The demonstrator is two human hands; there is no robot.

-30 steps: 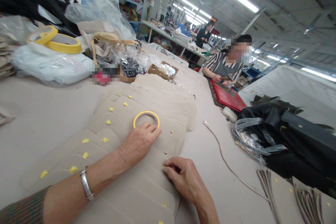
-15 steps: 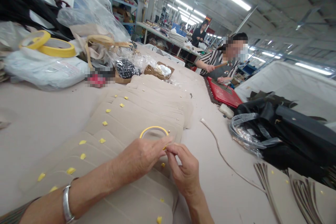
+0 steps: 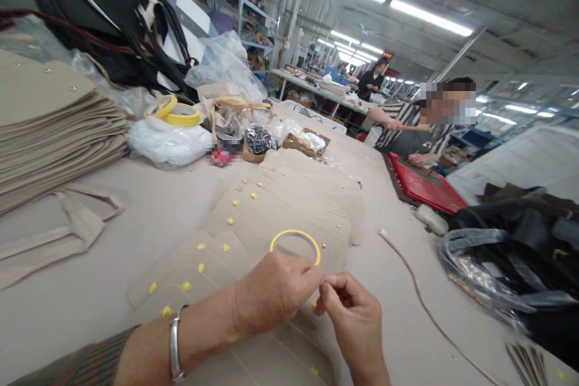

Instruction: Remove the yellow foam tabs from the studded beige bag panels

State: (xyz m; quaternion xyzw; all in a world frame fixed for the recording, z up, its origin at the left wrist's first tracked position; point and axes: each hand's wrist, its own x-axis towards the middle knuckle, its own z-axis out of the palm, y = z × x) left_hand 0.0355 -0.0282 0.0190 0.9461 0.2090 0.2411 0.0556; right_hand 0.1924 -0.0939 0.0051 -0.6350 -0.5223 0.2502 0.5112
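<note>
Left hand [image 3: 280, 289] is still gripping the tape [image 3: 295, 232]; right hand [image 3: 355, 316], apart a second ago, is now meeting it beside the tape, can't tell if it's pinching anything.

To the left of the panel spread [image 3: 253, 223], a broad bare stretch of tabletop [image 3: 172, 208] leaves room for passing, hemmed in farther left by loose beige straps [image 3: 79, 226] and a panel stack [image 3: 58, 139]. To the spread's right, a narrower lane reaches the thin cord [image 3: 416, 284]; past that, the black bag [image 3: 543, 241] and wrapped handles [image 3: 474, 280] block the way. An open carton [image 3: 296, 143] and dark wrapped bundle [image 3: 260, 140] crowd its far end. Above its nearer part, the slanting left forearm [image 3: 210, 325], left grip [image 3: 278, 289], yellow tape roll [image 3: 296, 233] and right grip [image 3: 355, 319] together obstruct a low crossing.
</note>
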